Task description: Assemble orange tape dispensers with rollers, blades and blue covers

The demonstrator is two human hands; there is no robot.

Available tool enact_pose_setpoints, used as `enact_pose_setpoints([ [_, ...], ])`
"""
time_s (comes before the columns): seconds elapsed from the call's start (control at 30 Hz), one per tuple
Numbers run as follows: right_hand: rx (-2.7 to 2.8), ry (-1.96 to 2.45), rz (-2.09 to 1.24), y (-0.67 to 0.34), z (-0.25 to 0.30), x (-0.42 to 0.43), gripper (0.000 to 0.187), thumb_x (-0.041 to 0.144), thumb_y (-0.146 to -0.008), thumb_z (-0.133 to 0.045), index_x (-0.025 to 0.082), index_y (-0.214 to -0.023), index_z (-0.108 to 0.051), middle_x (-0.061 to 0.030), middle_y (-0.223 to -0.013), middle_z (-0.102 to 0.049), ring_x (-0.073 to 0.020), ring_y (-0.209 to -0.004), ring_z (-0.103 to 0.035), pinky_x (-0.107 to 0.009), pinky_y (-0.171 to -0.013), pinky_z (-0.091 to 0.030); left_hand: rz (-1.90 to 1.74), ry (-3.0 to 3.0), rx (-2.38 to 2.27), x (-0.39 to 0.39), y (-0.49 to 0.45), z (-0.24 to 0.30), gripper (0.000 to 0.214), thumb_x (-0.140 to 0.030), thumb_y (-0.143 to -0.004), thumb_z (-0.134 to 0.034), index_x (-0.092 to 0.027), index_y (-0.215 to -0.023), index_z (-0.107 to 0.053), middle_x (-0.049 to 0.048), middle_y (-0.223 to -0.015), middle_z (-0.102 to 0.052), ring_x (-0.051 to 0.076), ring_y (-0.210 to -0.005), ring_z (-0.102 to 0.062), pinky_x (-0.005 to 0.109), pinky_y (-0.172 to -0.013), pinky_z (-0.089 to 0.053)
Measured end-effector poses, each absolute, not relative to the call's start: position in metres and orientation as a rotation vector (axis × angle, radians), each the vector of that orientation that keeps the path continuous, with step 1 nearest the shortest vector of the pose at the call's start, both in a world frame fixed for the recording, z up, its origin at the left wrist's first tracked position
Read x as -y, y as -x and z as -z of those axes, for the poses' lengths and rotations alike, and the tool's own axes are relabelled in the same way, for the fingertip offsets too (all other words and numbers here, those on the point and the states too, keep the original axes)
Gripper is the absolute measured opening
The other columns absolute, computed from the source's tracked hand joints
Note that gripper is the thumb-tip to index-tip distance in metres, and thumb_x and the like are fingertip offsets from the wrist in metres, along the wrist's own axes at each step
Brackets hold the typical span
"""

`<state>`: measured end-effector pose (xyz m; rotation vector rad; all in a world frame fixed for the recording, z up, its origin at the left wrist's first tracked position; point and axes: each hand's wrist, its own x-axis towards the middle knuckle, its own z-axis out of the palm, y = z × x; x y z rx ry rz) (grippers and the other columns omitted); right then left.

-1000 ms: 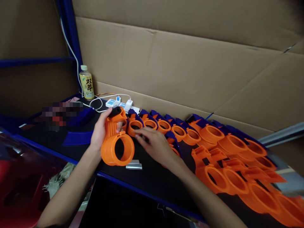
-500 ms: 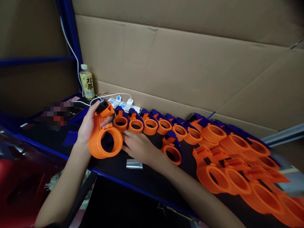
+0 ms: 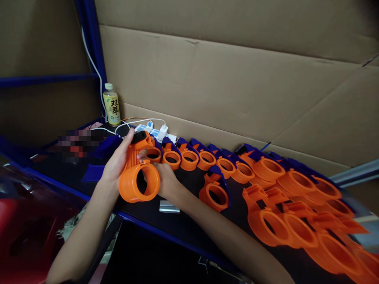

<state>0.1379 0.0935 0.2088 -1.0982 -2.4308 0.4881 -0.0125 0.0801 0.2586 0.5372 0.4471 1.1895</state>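
Note:
My left hand [image 3: 116, 162] is wrapped round an orange plastic part with a round ring [image 3: 128, 185] at its lower end and a black piece [image 3: 139, 137] at its top. It is held above the dark table, ring opening turned to the right. My right hand [image 3: 166, 177] is close behind the ring; its fingers are hidden there, so I cannot tell whether they touch or hold anything. Just below the right wrist lies a small silvery metal piece [image 3: 169, 206]. Right of that forearm stands an orange ring part with a blue piece attached [image 3: 217, 196].
Several orange-and-blue ring parts [image 3: 189, 158] line the back of the table. Plain orange ring parts [image 3: 268, 227] are bunched at the right. A yellow-labelled bottle [image 3: 112, 108] and a white power strip [image 3: 155, 134] with cables stand by the cardboard wall [image 3: 222, 90].
My right hand has moved left, further behind the orange part. The held part has turned, so its ring opening looks narrower. The whole view has shifted slightly.

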Motion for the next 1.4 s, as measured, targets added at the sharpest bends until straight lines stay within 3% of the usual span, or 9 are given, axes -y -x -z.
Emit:
enact_pose_setpoints([
  [0.1,2.449,1.121,-0.4,-0.154,-0.23,-0.095,0.012,0.019,-0.091,-0.062,0.018,-0.087,-0.073,-0.0065,-0.091,-0.073,-0.0186,-0.08,-0.064,-0.03,-0.071,-0.044,-1.193,-0.55,-0.433,-0.082,0.014,-0.258,0.042,-0.059,-0.092,-0.06,-0.018,-0.086,-0.065,-0.0022,-0.053,-0.051,0.012,-0.042,-0.055,0.021,-0.044,-0.053],
  [0.2,2.264,1.169,-0.412,-0.175,-0.257,-0.1,0.014,0.024,-0.09,-0.064,0.019,-0.091,-0.077,-0.0031,-0.081,-0.073,-0.0143,-0.069,-0.061,-0.028,-0.067,-0.043,-1.284,-0.566,-0.426,-0.083,0.011,-0.259,0.038,-0.055,-0.092,-0.062,-0.018,-0.093,-0.068,-0.0017,-0.056,-0.054,0.011,-0.042,-0.054,0.02,-0.043,-0.051],
  [0.3,1.906,1.133,-0.593,-0.194,-0.28,-0.104,0.019,0.034,-0.087,-0.069,0.017,-0.089,-0.078,-0.0011,-0.069,-0.069,-0.0116,-0.058,-0.056,-0.026,-0.059,-0.043,-1.34,-0.59,-0.473,-0.078,0.001,-0.259,0.03,-0.045,-0.09,-0.069,-0.017,-0.097,-0.068,-0.0008,-0.061,-0.059,0.009,-0.043,-0.054,0.019,-0.043,-0.051],
  [0.43,1.721,1.002,-0.815,-0.206,-0.293,-0.097,0.025,0.034,-0.084,-0.074,0.016,-0.1,-0.077,-0.0016,-0.075,-0.069,-0.0098,-0.059,-0.056,-0.024,-0.058,-0.047,-1.371,-0.68,-0.543,-0.069,-0.022,-0.254,0.024,-0.036,-0.086,-0.076,-0.017,-0.096,-0.066,-0.0012,-0.062,-0.063,0.009,-0.044,-0.057,0.02,-0.047,-0.054],
  [0.8,1.692,0.863,-1.381,-0.217,-0.292,-0.092,0.045,0.033,-0.083,-0.079,0.021,-0.126,-0.069,-0.0047,-0.1,-0.071,-0.0127,-0.082,-0.066,-0.018,-0.055,-0.054,-1.285,-0.624,-0.456,-0.068,-0.032,-0.252,0.036,-0.049,-0.086,-0.074,-0.015,-0.096,-0.069,0.0014,-0.062,-0.065,0.011,-0.049,-0.061,0.018,-0.047,-0.053],
  [0.93,1.553,0.875,-1.668,-0.221,-0.284,-0.099,0.037,0.043,-0.092,-0.069,0.019,-0.119,-0.066,-0.0074,-0.096,-0.072,-0.0166,-0.089,-0.071,-0.018,-0.053,-0.057,-1.35,-0.71,-0.507,-0.065,-0.033,-0.251,0.037,-0.049,-0.085,-0.076,-0.014,-0.094,-0.069,0.0021,-0.061,-0.066,0.011,-0.047,-0.061,0.018,-0.046,-0.054],
  [1.1,1.532,0.811,-1.818,-0.223,-0.279,-0.103,0.036,0.032,-0.087,-0.078,0.016,-0.118,-0.067,-0.0066,-0.093,-0.074,-0.0129,-0.083,-0.072,-0.017,-0.059,-0.059,-1.457,-0.84,-0.516,-0.062,-0.036,-0.252,0.034,-0.041,-0.079,-0.082,-0.015,-0.097,-0.069,0.002,-0.065,-0.07,0.012,-0.049,-0.064,0.02,-0.047,-0.056],
  [1.27,1.437,0.765,-1.838,-0.223,-0.28,-0.106,0.029,0.04,-0.087,-0.077,0.012,-0.094,-0.071,-0.0087,-0.089,-0.074,-0.0145,-0.084,-0.073,-0.016,-0.057,-0.06,-1.509,-0.872,-0.529,-0.064,-0.036,-0.251,0.034,-0.038,-0.078,-0.084,-0.018,-0.099,-0.067,0.0013,-0.065,-0.07,0.012,-0.05,-0.065,0.018,-0.047,-0.055],
  [1.4,1.414,0.756,-1.906,-0.225,-0.279,-0.109,0.031,0.031,-0.082,-0.083,0.013,-0.103,-0.068,-0.0087,-0.096,-0.075,-0.0167,-0.092,-0.075,-0.016,-0.059,-0.061,-1.487,-0.888,-0.514,-0.065,-0.037,-0.248,0.034,-0.037,-0.079,-0.082,-0.018,-0.102,-0.066,0.0006,-0.065,-0.069,0.013,-0.051,-0.065,0.02,-0.048,-0.056],
])
